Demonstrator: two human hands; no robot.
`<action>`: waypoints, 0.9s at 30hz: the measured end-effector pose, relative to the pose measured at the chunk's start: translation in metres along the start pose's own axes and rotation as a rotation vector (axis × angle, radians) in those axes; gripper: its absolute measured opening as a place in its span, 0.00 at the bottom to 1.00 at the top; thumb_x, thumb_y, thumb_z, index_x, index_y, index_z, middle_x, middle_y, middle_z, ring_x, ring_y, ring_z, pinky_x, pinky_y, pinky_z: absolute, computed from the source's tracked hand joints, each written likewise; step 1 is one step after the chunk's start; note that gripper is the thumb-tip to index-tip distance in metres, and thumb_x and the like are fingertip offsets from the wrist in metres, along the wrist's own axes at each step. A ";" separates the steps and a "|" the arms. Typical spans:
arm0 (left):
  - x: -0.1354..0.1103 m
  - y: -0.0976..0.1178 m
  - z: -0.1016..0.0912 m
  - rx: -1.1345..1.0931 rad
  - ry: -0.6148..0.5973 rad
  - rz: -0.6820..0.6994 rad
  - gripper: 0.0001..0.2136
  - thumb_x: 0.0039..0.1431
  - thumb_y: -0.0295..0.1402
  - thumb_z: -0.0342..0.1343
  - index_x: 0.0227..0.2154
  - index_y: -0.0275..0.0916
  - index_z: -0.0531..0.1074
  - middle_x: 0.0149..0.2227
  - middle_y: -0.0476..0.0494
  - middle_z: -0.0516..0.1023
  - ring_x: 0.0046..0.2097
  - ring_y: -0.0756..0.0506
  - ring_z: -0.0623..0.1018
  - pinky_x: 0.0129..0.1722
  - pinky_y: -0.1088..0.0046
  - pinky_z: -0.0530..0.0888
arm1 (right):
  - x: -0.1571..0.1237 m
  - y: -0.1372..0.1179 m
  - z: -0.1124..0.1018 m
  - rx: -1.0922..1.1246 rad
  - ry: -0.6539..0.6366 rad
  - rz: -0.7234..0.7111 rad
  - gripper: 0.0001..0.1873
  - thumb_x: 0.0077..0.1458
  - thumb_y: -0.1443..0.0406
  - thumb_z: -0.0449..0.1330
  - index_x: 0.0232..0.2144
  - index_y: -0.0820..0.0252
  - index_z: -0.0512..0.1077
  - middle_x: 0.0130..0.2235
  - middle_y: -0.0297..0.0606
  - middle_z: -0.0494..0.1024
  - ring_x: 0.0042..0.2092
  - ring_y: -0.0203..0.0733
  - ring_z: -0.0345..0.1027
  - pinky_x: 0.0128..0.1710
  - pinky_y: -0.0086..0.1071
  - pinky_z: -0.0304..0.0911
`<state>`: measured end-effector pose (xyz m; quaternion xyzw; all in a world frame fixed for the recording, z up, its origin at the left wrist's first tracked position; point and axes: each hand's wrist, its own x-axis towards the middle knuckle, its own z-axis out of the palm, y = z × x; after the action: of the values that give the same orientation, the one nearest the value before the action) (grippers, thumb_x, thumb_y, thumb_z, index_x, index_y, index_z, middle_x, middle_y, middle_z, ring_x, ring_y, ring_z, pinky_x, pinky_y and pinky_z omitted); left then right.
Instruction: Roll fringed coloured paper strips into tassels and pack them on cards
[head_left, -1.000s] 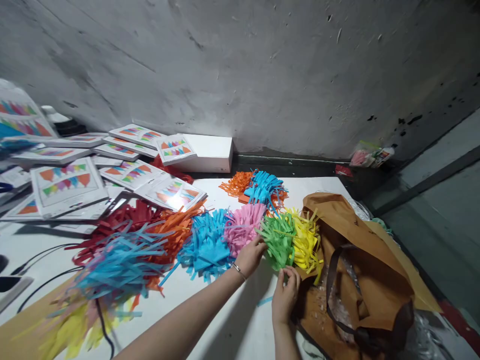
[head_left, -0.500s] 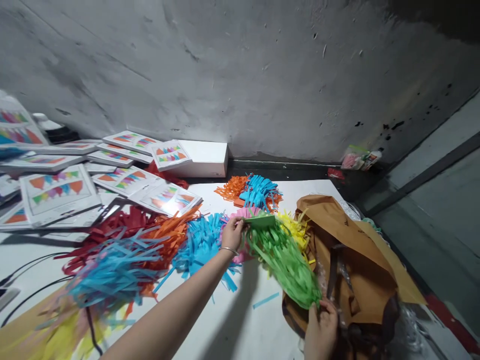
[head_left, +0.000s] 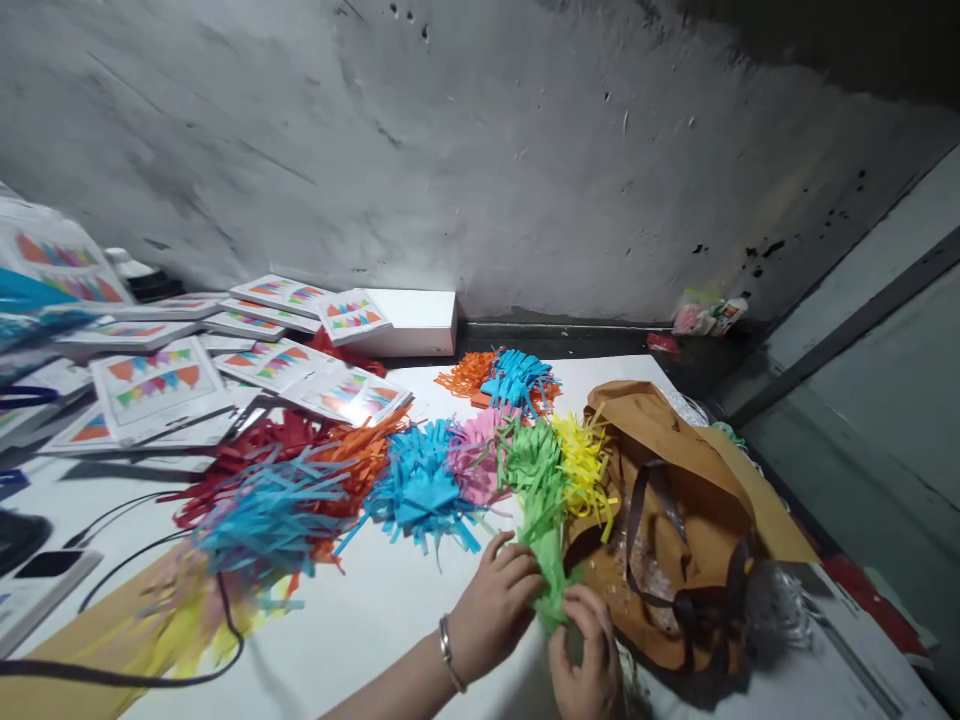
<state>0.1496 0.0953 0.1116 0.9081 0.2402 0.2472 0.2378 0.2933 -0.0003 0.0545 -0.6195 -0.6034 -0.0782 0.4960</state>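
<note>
A green tissue-paper tassel (head_left: pixel 541 515) lies stretched towards me on the white table, its fringed far part fanned out over other green fringe. My left hand (head_left: pixel 501 595), with a silver bangle on the wrist, is closed around the tassel's strands from the left side. At the near end, my right hand (head_left: pixel 589 645) pinches the tips of the same green strands. Just beyond my hands, pink fringe (head_left: pixel 480 452) and blue fringe (head_left: pixel 420 485) lie to the left of the green, and yellow fringe (head_left: pixel 583 460) lies to its right.
A brown fabric bag (head_left: pixel 675 500) slumps on the right. Several printed packets (head_left: pixel 161 390) are heaped at the left, beside a white box (head_left: pixel 412 322). Red fringe (head_left: pixel 247 455) and a black cable (head_left: pixel 120 680) lie at left. A grey wall (head_left: pixel 480 160) stands behind.
My left hand has let go of the tassel's flat green top and come down to its strands. The tassel now rests on the table. My right hand has shifted left, still at the strand ends.
</note>
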 end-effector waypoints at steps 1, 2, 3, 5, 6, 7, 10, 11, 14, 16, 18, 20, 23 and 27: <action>-0.011 0.003 -0.002 0.032 0.058 -0.048 0.12 0.55 0.25 0.50 0.41 0.43 0.72 0.37 0.42 0.77 0.45 0.41 0.73 0.55 0.51 0.62 | -0.001 -0.012 0.002 0.011 -0.022 0.027 0.16 0.56 0.70 0.55 0.47 0.55 0.65 0.43 0.45 0.76 0.45 0.46 0.73 0.42 0.40 0.71; -0.021 0.004 -0.005 0.058 0.110 -0.090 0.11 0.55 0.24 0.49 0.39 0.42 0.72 0.35 0.43 0.76 0.41 0.42 0.73 0.52 0.53 0.65 | -0.002 -0.024 0.005 0.018 -0.042 0.072 0.18 0.55 0.68 0.57 0.50 0.56 0.64 0.46 0.47 0.75 0.48 0.49 0.71 0.44 0.42 0.70; -0.032 0.005 -0.009 0.080 0.149 -0.118 0.11 0.56 0.24 0.48 0.38 0.41 0.72 0.34 0.42 0.76 0.39 0.42 0.73 0.48 0.55 0.67 | -0.004 -0.035 0.008 0.019 -0.063 0.122 0.22 0.55 0.66 0.58 0.52 0.58 0.62 0.49 0.50 0.73 0.50 0.51 0.69 0.46 0.45 0.69; -0.056 0.010 -0.020 0.110 0.203 -0.143 0.10 0.56 0.24 0.48 0.38 0.40 0.71 0.33 0.42 0.75 0.37 0.42 0.72 0.44 0.58 0.68 | -0.008 -0.056 0.014 0.023 -0.111 0.216 0.28 0.54 0.65 0.59 0.56 0.61 0.59 0.53 0.53 0.69 0.55 0.54 0.64 0.49 0.49 0.66; -0.069 0.014 -0.026 0.121 0.219 -0.144 0.10 0.57 0.24 0.48 0.38 0.41 0.71 0.33 0.42 0.75 0.37 0.42 0.72 0.42 0.58 0.69 | -0.010 -0.065 0.016 0.034 -0.136 0.250 0.29 0.53 0.66 0.58 0.57 0.61 0.59 0.54 0.53 0.68 0.56 0.54 0.63 0.50 0.49 0.65; -0.083 0.019 -0.031 0.129 0.232 -0.140 0.11 0.57 0.24 0.48 0.39 0.41 0.71 0.33 0.42 0.75 0.37 0.42 0.72 0.42 0.59 0.69 | -0.012 -0.074 0.018 0.053 -0.161 0.267 0.28 0.52 0.68 0.56 0.57 0.61 0.60 0.55 0.51 0.68 0.56 0.53 0.62 0.51 0.48 0.64; -0.128 0.036 -0.042 0.135 0.272 -0.146 0.12 0.57 0.23 0.49 0.41 0.43 0.71 0.35 0.41 0.76 0.38 0.43 0.73 0.42 0.60 0.69 | -0.015 -0.096 0.019 0.129 -0.256 0.222 0.28 0.47 0.75 0.51 0.52 0.58 0.67 0.53 0.45 0.71 0.55 0.49 0.64 0.53 0.45 0.63; -0.143 0.042 -0.045 0.126 0.287 -0.162 0.12 0.58 0.24 0.49 0.41 0.43 0.72 0.36 0.41 0.76 0.38 0.43 0.73 0.41 0.61 0.70 | -0.016 -0.103 0.018 0.148 -0.293 0.183 0.29 0.46 0.76 0.50 0.51 0.57 0.68 0.52 0.43 0.72 0.54 0.48 0.65 0.53 0.44 0.63; -0.181 0.054 -0.052 0.043 0.353 -0.303 0.10 0.60 0.29 0.48 0.40 0.43 0.73 0.37 0.39 0.76 0.39 0.42 0.74 0.41 0.62 0.72 | -0.020 -0.124 0.012 0.169 -0.380 0.075 0.28 0.47 0.76 0.51 0.50 0.54 0.70 0.51 0.40 0.74 0.53 0.47 0.66 0.55 0.47 0.61; -0.199 0.058 -0.060 -0.077 0.376 -0.453 0.10 0.62 0.33 0.47 0.39 0.42 0.74 0.38 0.38 0.76 0.40 0.42 0.75 0.40 0.64 0.73 | -0.025 -0.139 0.007 0.170 -0.419 0.038 0.25 0.50 0.74 0.53 0.50 0.54 0.70 0.50 0.40 0.74 0.53 0.48 0.66 0.55 0.49 0.60; -0.211 0.061 -0.069 -0.205 0.382 -0.572 0.12 0.63 0.37 0.46 0.38 0.41 0.74 0.36 0.39 0.76 0.39 0.42 0.75 0.38 0.67 0.74 | -0.031 -0.154 0.004 0.174 -0.456 0.018 0.23 0.52 0.70 0.57 0.52 0.54 0.68 0.51 0.41 0.74 0.53 0.48 0.66 0.54 0.48 0.61; -0.219 0.063 -0.077 -0.286 0.391 -0.619 0.13 0.63 0.39 0.46 0.36 0.41 0.75 0.34 0.40 0.76 0.37 0.43 0.75 0.37 0.69 0.74 | -0.037 -0.168 0.003 0.185 -0.474 0.004 0.24 0.52 0.64 0.61 0.53 0.54 0.67 0.51 0.41 0.74 0.53 0.49 0.67 0.53 0.46 0.63; -0.227 0.066 -0.082 -0.341 0.397 -0.597 0.13 0.62 0.40 0.48 0.36 0.41 0.76 0.35 0.41 0.76 0.38 0.42 0.76 0.40 0.69 0.73 | -0.042 -0.185 0.005 0.204 -0.443 0.035 0.21 0.53 0.60 0.62 0.49 0.55 0.70 0.47 0.41 0.76 0.49 0.49 0.69 0.50 0.44 0.65; -0.236 0.066 -0.077 -0.386 0.355 -0.567 0.13 0.63 0.39 0.47 0.38 0.42 0.76 0.39 0.40 0.77 0.41 0.42 0.76 0.43 0.68 0.73 | -0.046 -0.196 0.011 0.252 -0.464 0.136 0.12 0.52 0.70 0.56 0.39 0.55 0.75 0.41 0.39 0.78 0.45 0.46 0.71 0.47 0.41 0.65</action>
<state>-0.0524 -0.0623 0.1280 0.6873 0.4683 0.3656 0.4178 0.1143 -0.0664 0.1192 -0.5931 -0.6630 0.1750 0.4219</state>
